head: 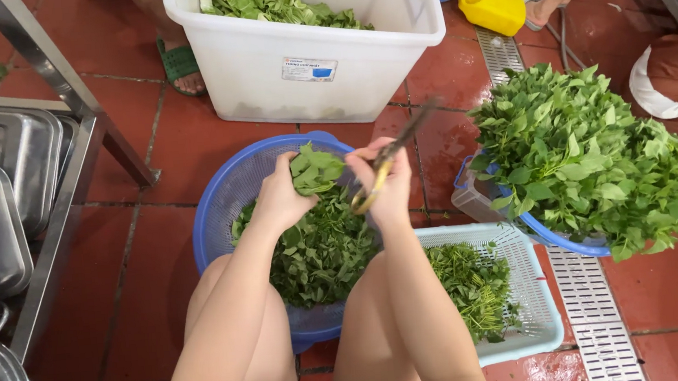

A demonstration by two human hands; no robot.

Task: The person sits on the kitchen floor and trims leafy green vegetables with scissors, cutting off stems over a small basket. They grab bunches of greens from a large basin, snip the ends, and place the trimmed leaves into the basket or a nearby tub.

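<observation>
The left hand is clamped on a bunch of green leaves, held up over the blue colander so trimmings drop in. The right hand grips yellow-handled scissors (blades blurred, angled toward the stems).

Floor: red square tiles with dark grout, wet and glossy toward the right edge. A slotted drain grate runs along that side. At the left edge stands a stainless steel rack holding metal trays and pans. Lighting is even daylight; no walls visible.
</observation>
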